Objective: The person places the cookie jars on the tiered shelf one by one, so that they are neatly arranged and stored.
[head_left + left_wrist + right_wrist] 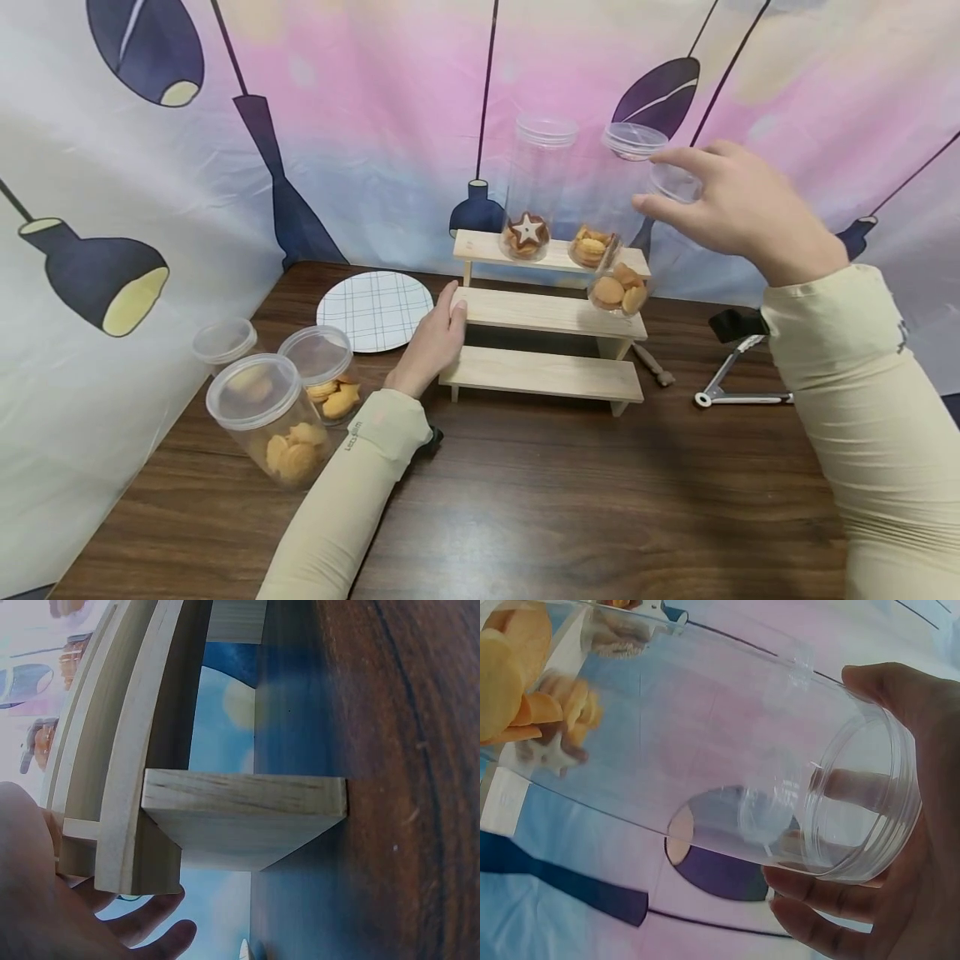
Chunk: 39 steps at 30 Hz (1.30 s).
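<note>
My right hand (738,204) grips a clear tall jar (727,750) around its lidded end, thumb on one side and fingers on the other. Biscuits (618,290) lie in the bottom of this jar, which tilts over the right end of the middle tier of a wooden step shelf (540,310); whether it touches the wood I cannot tell. On the top tier stand a jar with star-topped cookies (527,233) and a jar with yellow cookies (592,246). My left hand (431,346) holds the shelf's left end, fingers reaching around the wood in the left wrist view.
Three lidded jars, one a front jar of biscuits (296,454), stand on the table's left side. A checked white plate (375,310) lies behind them. Right of the shelf are a small wooden-handled utensil (654,367) and tongs (738,398). A patterned cloth (390,108) hangs behind.
</note>
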Each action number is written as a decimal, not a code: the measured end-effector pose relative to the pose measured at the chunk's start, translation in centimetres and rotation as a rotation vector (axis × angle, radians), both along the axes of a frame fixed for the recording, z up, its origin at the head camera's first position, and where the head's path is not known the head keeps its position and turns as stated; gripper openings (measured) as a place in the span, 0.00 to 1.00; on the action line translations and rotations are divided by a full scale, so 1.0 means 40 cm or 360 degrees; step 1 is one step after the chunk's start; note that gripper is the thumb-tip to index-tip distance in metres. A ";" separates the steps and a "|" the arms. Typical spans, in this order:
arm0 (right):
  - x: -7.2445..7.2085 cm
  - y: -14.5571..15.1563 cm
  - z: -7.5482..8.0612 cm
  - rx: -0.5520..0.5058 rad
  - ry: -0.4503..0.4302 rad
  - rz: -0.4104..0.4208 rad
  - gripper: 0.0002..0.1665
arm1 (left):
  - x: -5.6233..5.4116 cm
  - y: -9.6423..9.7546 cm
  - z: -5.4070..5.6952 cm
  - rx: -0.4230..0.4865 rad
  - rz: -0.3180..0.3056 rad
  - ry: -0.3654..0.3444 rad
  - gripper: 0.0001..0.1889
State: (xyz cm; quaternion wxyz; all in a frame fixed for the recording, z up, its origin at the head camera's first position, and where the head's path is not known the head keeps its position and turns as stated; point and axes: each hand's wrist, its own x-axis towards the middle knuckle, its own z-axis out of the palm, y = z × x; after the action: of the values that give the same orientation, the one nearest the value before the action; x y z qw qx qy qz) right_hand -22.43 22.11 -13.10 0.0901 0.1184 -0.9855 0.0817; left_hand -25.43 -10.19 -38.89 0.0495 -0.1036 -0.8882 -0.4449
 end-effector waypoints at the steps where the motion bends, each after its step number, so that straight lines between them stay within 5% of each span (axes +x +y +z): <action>1: -0.005 -0.009 0.002 0.0007 -0.0006 0.0010 0.45 | 0.000 0.001 0.000 -0.0001 -0.0001 0.0002 0.32; 9: -0.034 -0.097 -0.005 0.0033 -0.0060 0.0081 0.48 | 0.001 0.001 0.003 -0.0005 -0.0008 0.0012 0.32; 21: -0.077 -0.246 -0.086 0.0064 0.0026 0.0261 0.47 | 0.000 0.008 -0.002 0.0008 -0.0007 0.0008 0.32; 39: -0.090 -0.263 -0.114 0.0055 0.0004 0.0250 0.47 | 0.004 0.023 0.001 -0.0009 0.0000 0.0008 0.31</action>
State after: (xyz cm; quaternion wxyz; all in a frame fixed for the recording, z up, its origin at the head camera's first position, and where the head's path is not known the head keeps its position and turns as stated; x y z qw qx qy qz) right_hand -26.02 11.59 -17.66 0.0827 0.1969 -0.9743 0.0715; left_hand -25.28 -9.26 -38.84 0.0515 -0.1048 -0.8893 -0.4422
